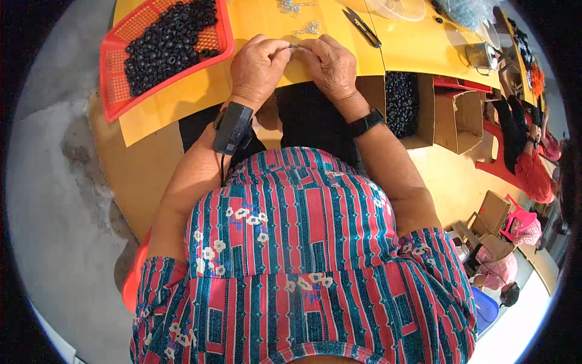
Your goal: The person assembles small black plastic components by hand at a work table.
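My left hand (257,68) and my right hand (333,67) meet above the front edge of the yellow table. Thumbs and forefingers of both are pinched together on one small greyish piece (294,46), too tiny to tell its kind. Just beyond the fingertips lies a little heap of silvery metal bits (309,28), with a second silvery pile (293,6) farther back. To the right of these rests a pair of black thread snips (362,28). A red plastic basket (109,85) full of black ring-shaped parts (167,45) stands left of my left hand.
Under the table at right, a cardboard box (427,109) holds many dark small parts, beside another open carton (467,121). A metal mug (482,57), a clear plastic tub (397,8) and a plastic bag (467,15) sit on the right-hand table. Other people, one in red (536,176), sit at far right.
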Demonstrator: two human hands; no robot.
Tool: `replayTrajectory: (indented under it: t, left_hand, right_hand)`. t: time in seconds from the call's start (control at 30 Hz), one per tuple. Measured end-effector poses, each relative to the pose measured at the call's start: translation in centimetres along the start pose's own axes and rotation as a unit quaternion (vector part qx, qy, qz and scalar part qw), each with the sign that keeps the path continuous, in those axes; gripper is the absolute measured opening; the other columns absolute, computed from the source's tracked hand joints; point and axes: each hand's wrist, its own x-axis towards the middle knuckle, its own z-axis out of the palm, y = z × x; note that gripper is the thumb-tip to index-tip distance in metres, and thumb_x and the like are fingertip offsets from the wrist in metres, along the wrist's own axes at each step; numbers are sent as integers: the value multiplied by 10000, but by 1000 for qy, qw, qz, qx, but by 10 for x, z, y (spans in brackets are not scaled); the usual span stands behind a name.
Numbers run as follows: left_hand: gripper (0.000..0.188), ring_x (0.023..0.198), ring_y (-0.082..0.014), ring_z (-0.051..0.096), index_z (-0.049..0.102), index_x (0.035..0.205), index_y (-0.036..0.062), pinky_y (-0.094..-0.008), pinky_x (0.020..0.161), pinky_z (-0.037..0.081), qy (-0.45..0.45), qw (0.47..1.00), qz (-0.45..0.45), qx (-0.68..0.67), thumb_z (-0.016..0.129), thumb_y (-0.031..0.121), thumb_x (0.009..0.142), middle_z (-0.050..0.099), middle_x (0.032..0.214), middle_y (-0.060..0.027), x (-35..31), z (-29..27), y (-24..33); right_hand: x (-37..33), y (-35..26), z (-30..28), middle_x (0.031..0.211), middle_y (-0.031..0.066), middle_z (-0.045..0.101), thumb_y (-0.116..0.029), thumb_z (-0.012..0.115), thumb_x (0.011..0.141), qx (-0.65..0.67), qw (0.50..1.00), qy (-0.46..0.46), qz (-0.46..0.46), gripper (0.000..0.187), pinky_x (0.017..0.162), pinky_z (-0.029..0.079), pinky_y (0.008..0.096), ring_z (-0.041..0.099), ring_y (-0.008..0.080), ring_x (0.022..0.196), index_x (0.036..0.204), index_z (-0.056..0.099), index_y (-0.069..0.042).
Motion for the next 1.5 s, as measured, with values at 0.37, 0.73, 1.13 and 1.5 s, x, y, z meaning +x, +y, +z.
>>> replayTrajectory:
  t: [0.37, 0.73, 1.13, 1.5]
  left_hand:
    - [129, 664, -223, 601, 677, 803, 77, -320, 599, 474, 5, 999, -26, -25, 666, 183, 730, 597, 737, -67, 1, -1, 4]
    - [133, 625, -207, 590, 676, 802, 68, -308, 582, 469, 9, 999, -26, -38, 665, 182, 735, 587, 709, -64, 1, -2, 4]
    - [147, 619, -161, 570, 672, 838, 29, -262, 594, 458, -4, 1000, -17, -18, 665, 156, 763, 580, 714, -68, 0, -3, 6]
    - [125, 604, -186, 572, 671, 798, 72, -295, 575, 464, 19, 998, -27, -55, 668, 170, 720, 576, 689, -51, 0, -2, 5]
  right_hand:
    - [-1, -4, -1, 654, 65, 552, -186, 675, 727, 20, 1000, 15, 5, 120, 545, 483, 350, 587, 266, 601, 830, 672, -124]
    - [1, -4, -2, 691, 62, 563, -198, 624, 773, 9, 1000, -14, 4, 184, 557, 482, 355, 594, 261, 641, 950, 675, -188]
    - [2, -5, -1, 684, 68, 569, -217, 640, 774, 33, 999, 6, 22, 154, 558, 489, 349, 599, 264, 631, 914, 678, -167]
    - [3, -11, -8, 699, 82, 579, -223, 657, 769, 46, 998, -17, 30, 171, 569, 478, 338, 597, 267, 642, 913, 677, -133]
